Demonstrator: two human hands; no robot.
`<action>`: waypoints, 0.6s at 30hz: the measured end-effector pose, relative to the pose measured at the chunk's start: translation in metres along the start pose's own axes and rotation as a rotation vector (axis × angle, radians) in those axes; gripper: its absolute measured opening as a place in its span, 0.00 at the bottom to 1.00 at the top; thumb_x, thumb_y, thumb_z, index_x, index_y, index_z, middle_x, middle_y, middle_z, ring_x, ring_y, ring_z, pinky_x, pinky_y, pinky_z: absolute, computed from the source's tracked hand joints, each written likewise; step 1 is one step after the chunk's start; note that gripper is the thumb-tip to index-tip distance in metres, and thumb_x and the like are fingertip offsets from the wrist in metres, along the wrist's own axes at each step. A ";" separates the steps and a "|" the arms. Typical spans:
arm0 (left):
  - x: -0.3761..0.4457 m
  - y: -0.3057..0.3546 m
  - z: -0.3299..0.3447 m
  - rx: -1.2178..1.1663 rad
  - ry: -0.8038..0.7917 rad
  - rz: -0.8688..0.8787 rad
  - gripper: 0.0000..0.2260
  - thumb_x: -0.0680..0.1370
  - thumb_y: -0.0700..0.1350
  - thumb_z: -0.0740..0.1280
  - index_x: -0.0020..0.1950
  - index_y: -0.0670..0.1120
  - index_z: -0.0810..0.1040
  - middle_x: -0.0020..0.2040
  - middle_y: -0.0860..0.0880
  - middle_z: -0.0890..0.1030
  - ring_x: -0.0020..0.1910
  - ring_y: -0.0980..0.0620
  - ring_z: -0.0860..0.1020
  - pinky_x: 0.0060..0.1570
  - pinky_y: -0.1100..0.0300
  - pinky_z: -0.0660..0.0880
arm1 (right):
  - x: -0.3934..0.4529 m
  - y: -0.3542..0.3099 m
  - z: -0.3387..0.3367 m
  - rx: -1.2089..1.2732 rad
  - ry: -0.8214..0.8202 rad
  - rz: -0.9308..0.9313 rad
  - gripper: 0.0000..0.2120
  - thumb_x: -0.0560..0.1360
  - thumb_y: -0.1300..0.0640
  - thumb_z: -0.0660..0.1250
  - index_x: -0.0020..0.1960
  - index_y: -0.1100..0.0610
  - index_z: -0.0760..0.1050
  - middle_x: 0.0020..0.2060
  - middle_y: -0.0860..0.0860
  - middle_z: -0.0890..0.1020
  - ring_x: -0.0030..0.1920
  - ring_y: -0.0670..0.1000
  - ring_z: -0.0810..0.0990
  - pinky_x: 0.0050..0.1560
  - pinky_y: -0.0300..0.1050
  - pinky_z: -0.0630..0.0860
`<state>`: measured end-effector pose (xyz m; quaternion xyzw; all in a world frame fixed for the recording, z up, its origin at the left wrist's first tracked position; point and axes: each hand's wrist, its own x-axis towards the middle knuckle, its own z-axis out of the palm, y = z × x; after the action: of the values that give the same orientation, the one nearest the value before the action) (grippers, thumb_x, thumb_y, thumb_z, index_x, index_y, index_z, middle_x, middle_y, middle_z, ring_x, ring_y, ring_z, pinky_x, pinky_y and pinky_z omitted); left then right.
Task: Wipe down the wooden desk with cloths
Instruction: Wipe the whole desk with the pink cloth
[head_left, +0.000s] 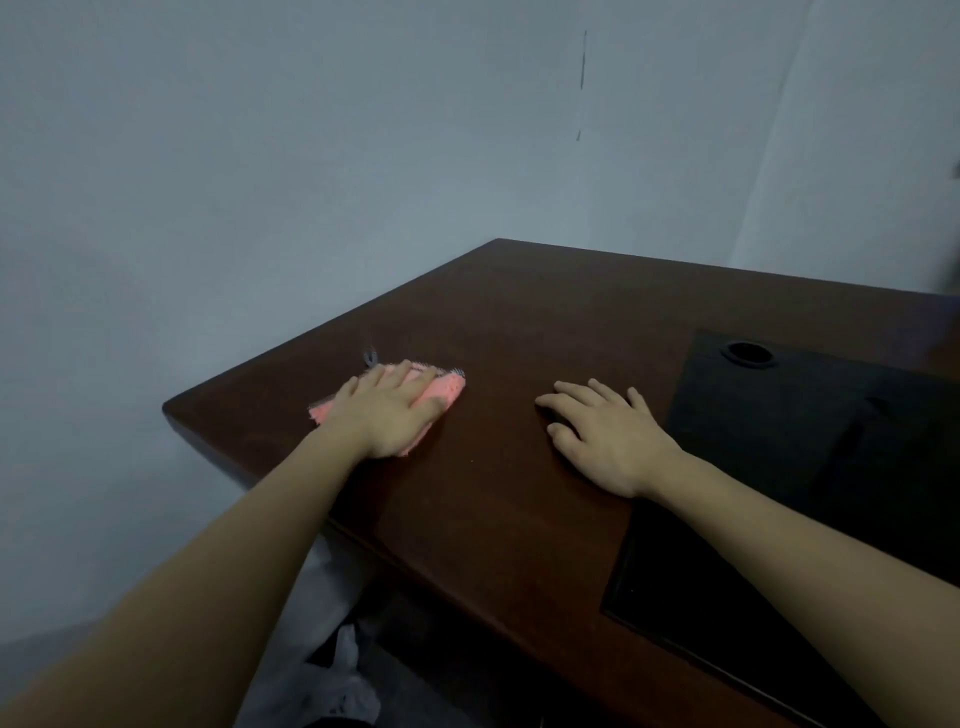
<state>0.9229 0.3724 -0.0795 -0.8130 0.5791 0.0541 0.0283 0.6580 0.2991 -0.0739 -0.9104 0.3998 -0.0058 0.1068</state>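
Note:
A dark brown wooden desk (519, 322) fills the middle and right of the head view. Near its left corner lies a folded pink cloth (448, 391) with a small grey loop at its far edge. My left hand (390, 413) lies flat on top of the cloth, fingers together, pressing it onto the wood. My right hand (602, 434) rests palm down on the bare desk to the right of the cloth, fingers spread, with nothing in it.
A black inset panel (779, 447) with a round cable hole (748, 354) covers the desk's right side. Pale walls stand behind and left of the desk. White plastic or fabric (332, 680) lies on the floor below the desk's near edge.

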 end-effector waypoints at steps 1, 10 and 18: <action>-0.013 0.001 0.001 0.016 -0.004 0.057 0.28 0.83 0.67 0.41 0.82 0.61 0.43 0.84 0.52 0.43 0.82 0.47 0.45 0.78 0.44 0.43 | 0.001 -0.001 0.000 0.000 -0.005 0.002 0.24 0.86 0.43 0.48 0.81 0.41 0.55 0.82 0.46 0.53 0.82 0.56 0.48 0.78 0.67 0.44; -0.080 -0.036 0.005 -0.016 -0.045 0.249 0.34 0.73 0.75 0.35 0.78 0.69 0.41 0.81 0.61 0.39 0.78 0.61 0.38 0.75 0.56 0.37 | 0.037 -0.032 -0.012 0.053 0.058 -0.068 0.22 0.83 0.44 0.57 0.77 0.43 0.64 0.79 0.46 0.63 0.79 0.54 0.58 0.77 0.68 0.52; 0.009 -0.063 -0.002 0.007 -0.033 0.121 0.40 0.72 0.78 0.33 0.81 0.63 0.42 0.83 0.55 0.42 0.82 0.50 0.44 0.78 0.46 0.42 | 0.048 -0.052 0.010 0.039 0.025 -0.050 0.23 0.85 0.44 0.50 0.79 0.42 0.59 0.81 0.45 0.56 0.81 0.57 0.49 0.76 0.72 0.44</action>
<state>0.9852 0.3845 -0.0800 -0.7753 0.6269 0.0673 0.0374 0.7298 0.3000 -0.0771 -0.9176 0.3780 -0.0275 0.1196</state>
